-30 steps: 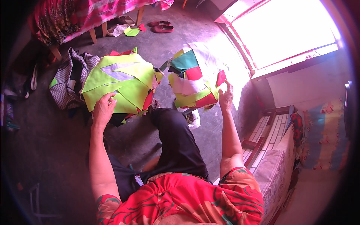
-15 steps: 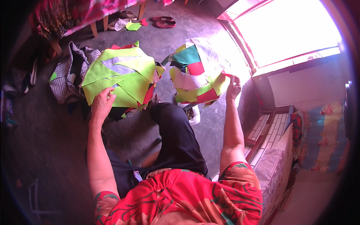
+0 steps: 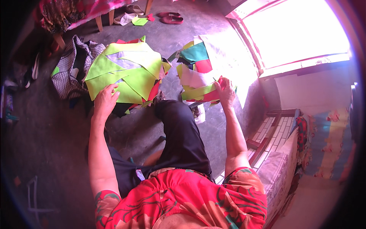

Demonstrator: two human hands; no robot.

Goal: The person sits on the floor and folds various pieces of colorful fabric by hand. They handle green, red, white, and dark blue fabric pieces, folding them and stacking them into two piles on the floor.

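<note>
2 hands press bright fabric piles.

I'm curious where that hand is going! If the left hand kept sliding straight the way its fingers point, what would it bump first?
The left hand already rests on the lime green cloth pile, fingers pointing up across it. Going on, it would probably meet the pale grey cloth piece on top, though depth is hard to judge.

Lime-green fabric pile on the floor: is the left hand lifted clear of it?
No, the left hand rests flat on the lime-green fabric pile.
</note>
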